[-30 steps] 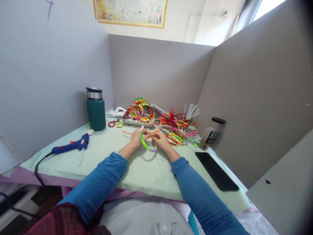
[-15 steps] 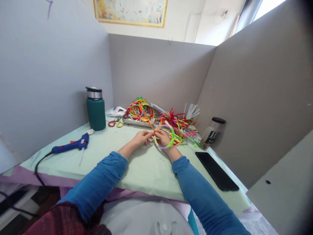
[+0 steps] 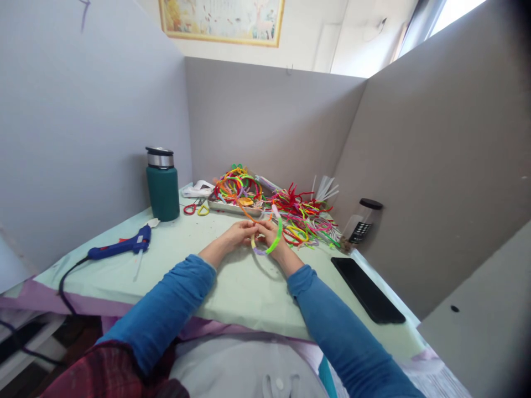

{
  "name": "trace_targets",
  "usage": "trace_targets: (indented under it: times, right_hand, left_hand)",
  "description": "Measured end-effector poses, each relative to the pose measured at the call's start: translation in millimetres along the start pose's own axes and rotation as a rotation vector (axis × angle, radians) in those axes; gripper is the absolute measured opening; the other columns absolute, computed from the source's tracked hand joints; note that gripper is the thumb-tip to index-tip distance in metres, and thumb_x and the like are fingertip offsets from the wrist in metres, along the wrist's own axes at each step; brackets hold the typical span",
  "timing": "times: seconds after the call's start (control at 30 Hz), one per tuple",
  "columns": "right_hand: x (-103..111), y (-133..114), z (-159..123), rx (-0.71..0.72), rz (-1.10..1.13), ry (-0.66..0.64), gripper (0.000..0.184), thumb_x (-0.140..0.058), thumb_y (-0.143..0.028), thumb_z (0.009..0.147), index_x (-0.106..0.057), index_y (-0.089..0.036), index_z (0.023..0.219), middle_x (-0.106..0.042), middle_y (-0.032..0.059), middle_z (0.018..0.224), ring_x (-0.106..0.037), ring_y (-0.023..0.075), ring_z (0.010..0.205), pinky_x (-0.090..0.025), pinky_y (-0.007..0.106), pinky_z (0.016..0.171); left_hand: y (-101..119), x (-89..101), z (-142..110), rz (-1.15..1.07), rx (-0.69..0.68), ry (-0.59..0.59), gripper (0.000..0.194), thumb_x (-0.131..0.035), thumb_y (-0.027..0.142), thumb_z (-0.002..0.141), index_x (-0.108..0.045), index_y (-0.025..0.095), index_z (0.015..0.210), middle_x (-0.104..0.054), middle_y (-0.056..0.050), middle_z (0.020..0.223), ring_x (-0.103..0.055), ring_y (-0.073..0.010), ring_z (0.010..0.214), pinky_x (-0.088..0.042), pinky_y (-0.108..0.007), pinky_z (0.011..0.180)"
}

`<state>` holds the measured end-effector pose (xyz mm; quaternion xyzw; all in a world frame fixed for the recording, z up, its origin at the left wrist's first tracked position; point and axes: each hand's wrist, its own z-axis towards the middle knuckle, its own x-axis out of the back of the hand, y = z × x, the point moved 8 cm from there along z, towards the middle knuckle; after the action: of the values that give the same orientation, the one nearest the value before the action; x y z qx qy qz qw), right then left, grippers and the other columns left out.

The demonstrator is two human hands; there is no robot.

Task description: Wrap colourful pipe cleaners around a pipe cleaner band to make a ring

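Observation:
Over the middle of the table, my left hand [image 3: 237,234] and my right hand [image 3: 271,236] meet with fingertips pinched together. A curved band of fuzzy pipe cleaner [image 3: 277,237] in pink, green, lilac and yellow arcs around the front of my right hand, which is closed on it. An orange pipe cleaner [image 3: 248,214] sticks up from between the fingertips towards the back left. My left fingers are closed where the orange stem meets the band; the exact grip is hidden.
Behind my hands lies a metal tray [image 3: 234,208] heaped with pipe cleaner rings, beside a pile of loose pipe cleaners [image 3: 296,202]. A green bottle [image 3: 162,192] and blue glue gun [image 3: 124,246] are left; a black phone [image 3: 367,290] and clear jar [image 3: 363,223] are right.
Both hands have shifted slightly left, carrying the coloured band with them. The orange pipe cleaner now shows shorter and leans lower to the left.

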<state>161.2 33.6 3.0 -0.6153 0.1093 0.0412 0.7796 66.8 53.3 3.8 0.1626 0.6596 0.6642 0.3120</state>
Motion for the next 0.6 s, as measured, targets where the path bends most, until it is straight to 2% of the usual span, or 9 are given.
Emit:
trace_targets:
  times: [0.13, 0.23, 0.4, 0.6]
  right_hand:
    - [9.1, 2.9, 4.5, -0.038, -0.038, 0.049, 0.035, -0.069, -0.049, 0.066, -0.064, -0.019, 0.083, -0.065, 0.0042, 0.080, -0.059, 0.0151, 0.068, -0.044, 0.024, 0.053]
    - [18.1, -3.4, 4.9, 0.006, -0.083, 0.077, 0.039, -0.066, -0.054, 0.066, -0.062, -0.020, 0.084, -0.065, 0.0054, 0.088, -0.058, 0.0151, 0.075, -0.043, 0.021, 0.053]
    - [20.5, -10.8, 0.1, 0.048, -0.179, 0.020, 0.040, -0.067, -0.053, 0.067, -0.065, -0.020, 0.090, -0.063, 0.0034, 0.084, -0.056, 0.0142, 0.075, -0.042, 0.021, 0.056]
    - [15.0, -15.4, -0.8, 0.084, -0.193, -0.038, 0.034, -0.066, -0.048, 0.069, -0.066, -0.019, 0.088, -0.064, 0.0020, 0.084, -0.056, 0.0137, 0.072, -0.041, 0.023, 0.057]
  left_hand:
    - [-1.6, 4.4, 1.2, 0.069, 0.022, 0.051, 0.022, -0.071, 0.028, 0.073, -0.056, 0.013, 0.081, -0.059, 0.001, 0.064, -0.047, -0.0046, 0.044, -0.037, -0.018, 0.044]
    - [-2.0, 8.3, 1.5, 0.154, 0.038, 0.091, 0.019, -0.065, 0.027, 0.077, -0.056, 0.013, 0.087, -0.057, 0.002, 0.063, -0.036, -0.0027, 0.036, -0.026, -0.018, 0.036]
    - [-1.0, 5.3, -3.1, 0.185, 0.090, 0.079, 0.018, -0.059, 0.022, 0.080, -0.058, 0.012, 0.095, -0.050, 0.005, 0.058, -0.028, -0.0017, 0.033, -0.016, -0.019, 0.035]
    - [-0.1, 3.7, -6.3, 0.211, 0.124, 0.080, 0.020, -0.057, 0.023, 0.080, -0.058, 0.015, 0.098, -0.043, 0.007, 0.054, -0.022, -0.0019, 0.032, -0.011, -0.020, 0.037]
